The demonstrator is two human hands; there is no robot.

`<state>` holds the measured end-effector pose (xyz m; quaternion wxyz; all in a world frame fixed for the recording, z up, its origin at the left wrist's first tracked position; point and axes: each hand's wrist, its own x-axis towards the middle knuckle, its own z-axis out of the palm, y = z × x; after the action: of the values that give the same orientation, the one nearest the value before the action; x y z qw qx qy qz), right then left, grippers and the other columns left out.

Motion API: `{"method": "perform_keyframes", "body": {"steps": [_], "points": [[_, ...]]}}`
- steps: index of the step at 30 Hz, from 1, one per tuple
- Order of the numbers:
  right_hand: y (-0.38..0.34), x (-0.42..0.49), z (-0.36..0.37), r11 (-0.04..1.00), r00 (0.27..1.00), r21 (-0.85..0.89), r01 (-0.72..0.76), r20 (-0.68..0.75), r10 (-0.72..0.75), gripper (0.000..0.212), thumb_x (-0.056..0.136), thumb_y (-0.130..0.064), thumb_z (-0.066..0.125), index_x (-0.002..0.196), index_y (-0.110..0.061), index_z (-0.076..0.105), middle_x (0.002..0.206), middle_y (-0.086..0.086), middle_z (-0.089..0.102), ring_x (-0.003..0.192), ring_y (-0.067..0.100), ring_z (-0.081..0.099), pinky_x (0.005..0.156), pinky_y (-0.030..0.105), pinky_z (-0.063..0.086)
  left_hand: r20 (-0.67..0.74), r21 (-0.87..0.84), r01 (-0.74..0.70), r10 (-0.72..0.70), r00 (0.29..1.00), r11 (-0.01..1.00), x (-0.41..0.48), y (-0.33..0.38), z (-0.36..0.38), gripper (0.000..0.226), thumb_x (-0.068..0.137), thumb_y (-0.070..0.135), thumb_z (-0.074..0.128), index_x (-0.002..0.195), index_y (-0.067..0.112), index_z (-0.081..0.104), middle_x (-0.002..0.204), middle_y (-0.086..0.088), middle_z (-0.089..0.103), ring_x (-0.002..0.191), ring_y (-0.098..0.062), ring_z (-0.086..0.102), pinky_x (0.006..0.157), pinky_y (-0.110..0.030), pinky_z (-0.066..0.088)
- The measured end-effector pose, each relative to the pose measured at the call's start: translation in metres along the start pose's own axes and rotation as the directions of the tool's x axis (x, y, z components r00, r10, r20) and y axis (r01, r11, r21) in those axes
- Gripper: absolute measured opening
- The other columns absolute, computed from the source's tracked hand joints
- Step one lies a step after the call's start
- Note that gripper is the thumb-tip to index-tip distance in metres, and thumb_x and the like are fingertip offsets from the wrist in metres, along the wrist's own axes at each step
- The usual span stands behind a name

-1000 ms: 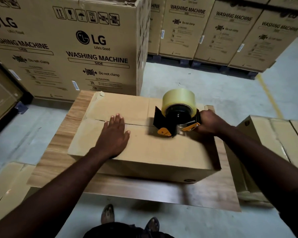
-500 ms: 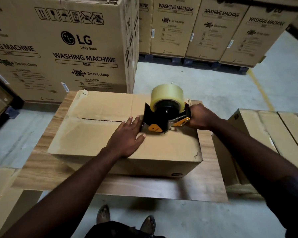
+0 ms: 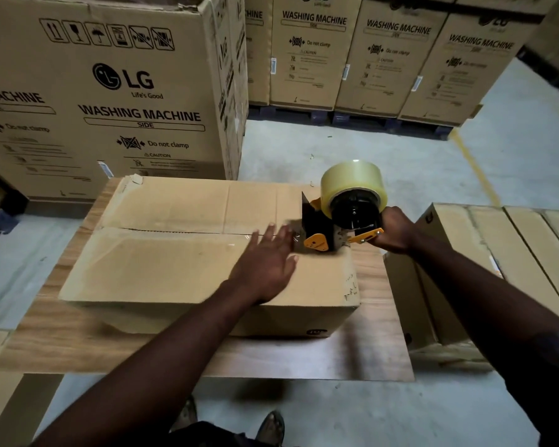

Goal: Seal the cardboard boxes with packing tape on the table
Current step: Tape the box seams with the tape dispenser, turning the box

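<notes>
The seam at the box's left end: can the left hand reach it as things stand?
Probably yes. The left hand is open over the box, right by the seam, with bare cardboard between.

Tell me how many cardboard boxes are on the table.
1. The cardboard box lies across the table, left hand over its top, tape dispenser at its right end. None looks hidden.

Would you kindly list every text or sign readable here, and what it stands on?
"LG", "Life's Good": large carton behind the table.
"WASHING MACHINE", "SIDE": same carton.
"Do not clamp", "CAUTION": same carton.
"WASHING MACHINE", "Do not clamp": rear cartons.
Fine print, and the logo on the cardboard box: too small.
</notes>
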<state>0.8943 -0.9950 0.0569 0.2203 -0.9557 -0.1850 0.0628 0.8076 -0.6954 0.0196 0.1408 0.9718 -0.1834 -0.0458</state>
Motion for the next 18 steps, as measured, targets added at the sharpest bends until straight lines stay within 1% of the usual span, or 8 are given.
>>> {"method": "perform_keyframes", "body": {"steps": [2,3,6,9,10,14,15,18], "points": [[0.003,-0.001,0.003,0.999,1.0,0.042,-0.006,-0.004,0.006,0.039,0.064,-0.054,0.049,0.056,-0.016,0.048,0.052,-0.005,0.049,0.052,0.016,0.045,0.054,0.03,0.033,0.006,-0.025,-0.068,0.068,0.998,0.997,0.014,0.015,0.004,0.054,0.105,0.046,0.025,0.134,0.013,0.058,0.168,-0.008,0.011,0.155,-0.021,-0.002,0.125,-0.049,0.003],[0.004,-0.002,0.006,0.998,1.0,0.063,-0.004,-0.007,0.005,0.04,0.065,-0.053,0.049,0.056,-0.014,0.049,0.052,-0.005,0.048,0.052,0.015,0.043,0.054,0.031,0.032,0.004,-0.023,-0.087,0.087,0.996,0.996,0.018,0.017,0.006,0.056,0.105,0.047,0.024,0.132,0.014,0.06,0.168,-0.007,0.01,0.155,-0.02,-0.004,0.125,-0.049,0.003],[0.001,-0.008,0.008,0.998,0.999,0.056,-0.019,-0.044,0.021,0.033,0.075,-0.038,0.06,0.051,-0.022,0.045,0.047,-0.007,0.047,0.048,0.01,0.042,0.051,0.027,0.027,-0.024,-0.024,-0.112,0.111,0.993,0.993,0.021,0.014,0.011,0.057,0.104,0.05,0.025,0.141,0.018,0.055,0.169,-0.001,0.004,0.155,-0.018,-0.005,0.125,-0.049,0.004],[0.0,-0.009,0.008,0.999,0.997,0.037,0.006,-0.081,-0.003,0.048,0.079,-0.022,0.071,0.046,-0.03,0.037,0.051,-0.023,0.055,0.052,0.002,0.052,0.05,0.023,0.025,-0.043,-0.012,-0.109,0.108,0.993,0.994,0.019,0.011,0.011,0.061,0.103,0.053,0.022,0.141,0.019,0.055,0.169,0.002,0.003,0.155,-0.015,-0.003,0.126,-0.047,0.006],[0.001,-0.008,0.004,1.0,0.997,0.029,0.0,-0.074,0.002,0.047,0.077,-0.026,0.07,0.044,-0.029,0.036,0.051,-0.023,0.054,0.051,0.002,0.051,0.049,0.023,0.024,-0.043,-0.012,-0.106,0.105,0.994,0.994,0.019,0.012,0.011,0.062,0.102,0.053,0.021,0.144,0.02,0.052,0.169,0.003,0.004,0.155,-0.015,-0.003,0.126,-0.047,0.006],[0.019,-0.021,-0.024,0.997,0.995,-0.032,-0.065,-0.076,0.063,0.043,0.066,-0.049,0.056,0.041,-0.023,0.033,0.039,-0.005,0.044,0.04,0.008,0.044,0.046,0.021,0.026,-0.011,-0.039,-0.073,0.073,0.997,0.997,0.018,0.011,0.013,0.067,0.104,0.052,0.024,0.162,0.024,0.006,0.169,0.005,0.002,0.155,-0.012,-0.004,0.126,-0.042,0.003],[0.03,-0.025,-0.029,0.994,0.995,-0.075,-0.075,-0.069,0.07,0.044,0.067,-0.051,0.056,0.042,-0.02,0.036,0.039,-0.003,0.04,0.04,0.011,0.045,0.048,0.024,0.032,-0.008,-0.031,-0.071,0.071,0.997,0.997,0.018,0.011,0.013,0.067,0.104,0.052,0.024,0.162,0.024,0.005,0.169,0.006,0.001,0.155,-0.011,-0.004,0.126,-0.043,0.003],[0.058,-0.031,-0.032,0.983,0.994,-0.147,-0.112,-0.021,0.11,0.035,0.075,-0.036,0.07,0.056,-0.01,0.056,0.052,0.0,0.051,0.058,0.034,0.058,0.061,0.041,0.051,-0.011,-0.008,-0.061,0.061,0.998,0.998,0.018,0.014,0.014,0.066,0.105,0.05,0.024,0.162,0.022,0.007,0.169,0.006,0.0,0.155,-0.013,-0.005,0.126,-0.044,0.002]]}}
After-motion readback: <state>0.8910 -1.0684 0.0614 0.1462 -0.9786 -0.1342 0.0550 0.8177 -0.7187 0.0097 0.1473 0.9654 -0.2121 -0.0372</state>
